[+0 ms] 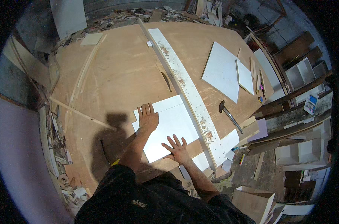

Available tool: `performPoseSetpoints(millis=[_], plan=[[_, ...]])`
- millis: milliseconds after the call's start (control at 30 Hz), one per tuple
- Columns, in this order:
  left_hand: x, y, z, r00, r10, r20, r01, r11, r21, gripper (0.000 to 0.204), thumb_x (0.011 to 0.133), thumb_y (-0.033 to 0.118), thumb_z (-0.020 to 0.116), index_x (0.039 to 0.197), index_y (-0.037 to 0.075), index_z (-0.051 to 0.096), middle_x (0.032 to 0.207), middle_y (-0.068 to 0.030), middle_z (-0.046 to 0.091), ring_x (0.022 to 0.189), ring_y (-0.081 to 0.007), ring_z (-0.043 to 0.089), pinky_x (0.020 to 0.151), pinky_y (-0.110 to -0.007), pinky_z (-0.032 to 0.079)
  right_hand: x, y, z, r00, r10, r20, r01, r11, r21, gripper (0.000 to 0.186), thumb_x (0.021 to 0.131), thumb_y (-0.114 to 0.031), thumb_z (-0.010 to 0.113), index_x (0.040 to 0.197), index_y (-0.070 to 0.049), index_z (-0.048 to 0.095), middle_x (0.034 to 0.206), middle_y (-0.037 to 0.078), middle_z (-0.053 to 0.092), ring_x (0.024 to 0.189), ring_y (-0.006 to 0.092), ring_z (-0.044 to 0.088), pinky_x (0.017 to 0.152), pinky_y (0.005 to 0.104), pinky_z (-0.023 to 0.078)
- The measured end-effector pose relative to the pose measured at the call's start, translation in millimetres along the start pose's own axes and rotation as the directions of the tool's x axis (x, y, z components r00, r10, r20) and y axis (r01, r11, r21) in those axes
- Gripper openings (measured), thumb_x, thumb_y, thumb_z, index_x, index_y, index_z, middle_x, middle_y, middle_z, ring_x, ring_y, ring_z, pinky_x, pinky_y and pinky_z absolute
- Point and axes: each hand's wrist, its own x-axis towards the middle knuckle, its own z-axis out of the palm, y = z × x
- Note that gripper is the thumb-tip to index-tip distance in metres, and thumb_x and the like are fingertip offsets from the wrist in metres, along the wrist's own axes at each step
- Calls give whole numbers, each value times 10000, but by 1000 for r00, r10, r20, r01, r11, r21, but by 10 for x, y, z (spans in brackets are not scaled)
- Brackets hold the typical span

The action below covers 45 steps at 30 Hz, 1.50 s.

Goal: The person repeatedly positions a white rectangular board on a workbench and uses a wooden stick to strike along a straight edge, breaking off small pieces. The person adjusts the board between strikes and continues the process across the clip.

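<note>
Two hands lie flat on one white panel point(169, 125), and neither grip closes on anything: fingers are spread and palms press down on the panel's face. The left hand point(148, 118) rests on the panel's far left part, its fingertips reaching the far edge. The right hand point(177, 149) sits on the near right part, fingers fanned, close to the panel's near edge. So the panel lies under both palms, not pinched, flat on the bench point(113, 74) near its near edge.

Just right of the panel, touching or almost touching its right side, a long white strip point(184, 86) flecked with brown runs from the near edge up toward the far edge of the bench. Beyond the strip, toward the right edge, a hammer point(229, 115) lies on the bench. Further up, near the far right corner, two more white boards point(225, 71) lie side by side. Thin wooden laths point(81, 114) lie toward the left edge. Small white offcuts point(229, 141) sit at the near end of the strip, by the near right corner.
</note>
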Motion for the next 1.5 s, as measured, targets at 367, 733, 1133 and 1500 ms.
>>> performPoseSetpoints(millis=[367, 733, 1133, 1500], plan=[[75, -14, -33, 999, 2, -54, -1, 1000, 31, 682, 1018, 402, 552, 1533, -28, 432, 1448, -261, 501, 1411, -398, 403, 1224, -625, 205, 77, -17, -69, 996, 24, 87, -22, 1000, -20, 854, 834, -745, 602, 1600, -447, 373, 1724, 36, 262, 1584, 335, 211, 1183, 716, 167], [318, -125, -55, 1000, 13, -13, -12, 999, 30, 684, 1031, 368, 525, 1535, -78, 398, 1460, -296, 479, 1401, -436, 400, 1220, -635, 213, 332, 45, -23, 999, -15, -34, 15, 1000, -3, 885, 811, -753, 645, 1596, -433, 392, 1718, 51, 270, 1585, 344, 199, 1172, 723, 173], [480, -212, -76, 1000, 12, -25, -11, 999, 33, 694, 1012, 367, 548, 1521, -85, 411, 1448, -292, 479, 1380, -415, 402, 1218, -608, 217, 510, 92, -25, 998, -1, 64, 4, 999, -48, 836, 834, -763, 622, 1577, -425, 436, 1707, 57, 301, 1578, 350, 213, 1168, 706, 156], [538, -244, -69, 1000, -12, -21, 13, 1000, 10, 691, 1024, 374, 539, 1540, -62, 393, 1467, -280, 463, 1405, -427, 389, 1239, -602, 190, 569, 118, 18, 998, -46, -34, 45, 999, -30, 869, 829, -761, 630, 1589, -392, 430, 1730, 79, 240, 1600, 351, 133, 1201, 681, 36]])
